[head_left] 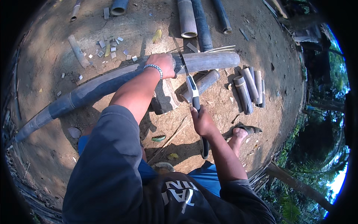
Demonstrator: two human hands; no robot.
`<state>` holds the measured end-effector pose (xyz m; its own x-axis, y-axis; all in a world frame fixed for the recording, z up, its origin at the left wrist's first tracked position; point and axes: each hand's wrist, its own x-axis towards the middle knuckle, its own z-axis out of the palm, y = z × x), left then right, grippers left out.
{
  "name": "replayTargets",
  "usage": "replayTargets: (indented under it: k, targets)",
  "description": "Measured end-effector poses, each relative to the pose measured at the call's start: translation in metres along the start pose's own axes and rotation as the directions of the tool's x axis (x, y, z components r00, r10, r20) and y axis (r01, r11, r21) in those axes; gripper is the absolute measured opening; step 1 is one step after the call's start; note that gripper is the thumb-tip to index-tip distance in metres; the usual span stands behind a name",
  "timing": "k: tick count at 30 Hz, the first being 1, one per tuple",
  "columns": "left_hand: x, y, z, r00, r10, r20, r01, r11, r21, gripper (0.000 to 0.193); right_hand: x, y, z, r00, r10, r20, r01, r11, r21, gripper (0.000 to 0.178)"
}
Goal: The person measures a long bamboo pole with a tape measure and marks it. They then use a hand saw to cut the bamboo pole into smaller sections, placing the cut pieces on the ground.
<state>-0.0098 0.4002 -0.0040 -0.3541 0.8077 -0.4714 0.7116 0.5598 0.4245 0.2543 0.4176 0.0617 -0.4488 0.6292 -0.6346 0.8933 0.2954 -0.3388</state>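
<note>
My left hand point(163, 64), with a beaded bracelet on the wrist, grips a long grey-blue bamboo pole point(93, 86) that lies across the dirt from lower left to upper right. It rests on a wooden block point(163, 100). My right hand point(201, 120) holds the dark handle of a hand saw point(191, 87). The saw's thin blade crosses the pole just right of my left hand. The pole's cut end point(223, 59) lies to the right of the blade.
Several short cut bamboo pieces point(248, 89) lie to the right, and one more point(201, 85) under the pole. Longer tubes point(194, 18) lie at the top. Small chips point(110, 46) are scattered upper left. My sandalled foot point(240, 132) sits lower right, near a drop to vegetation.
</note>
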Motion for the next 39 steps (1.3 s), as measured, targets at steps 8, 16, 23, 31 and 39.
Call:
replayTargets:
  k: [8, 16, 23, 31, 39]
  targets:
    - [0.003, 0.007, -0.005, 1.0, 0.03, 0.008, -0.03, 0.999, 0.01, 0.068, 0.012, 0.012, -0.007, 0.998, 0.045, 0.031, -0.047, 0.998, 0.051, 0.054]
    - [-0.001, -0.015, 0.0, 0.998, -0.035, -0.054, 0.037, 0.999, 0.038, 0.064, -0.07, 0.084, 0.011, 0.988, -0.15, -0.025, 0.149, 0.988, -0.036, 0.048]
    - [-0.001, 0.013, -0.01, 0.999, 0.047, -0.01, -0.046, 0.998, 0.032, 0.063, 0.025, -0.013, -0.005, 0.999, 0.044, -0.025, -0.044, 0.999, -0.014, 0.054]
    - [-0.002, 0.007, -0.012, 1.0, 0.02, 0.014, -0.02, 1.0, 0.004, 0.057, 0.037, -0.002, -0.007, 1.0, -0.026, 0.0, 0.026, 0.999, -0.018, 0.06]
    - [0.002, -0.021, -0.014, 0.998, -0.047, -0.041, 0.046, 0.999, -0.011, 0.061, -0.067, 0.058, 0.01, 0.999, -0.044, 0.022, 0.044, 0.999, 0.029, 0.05]
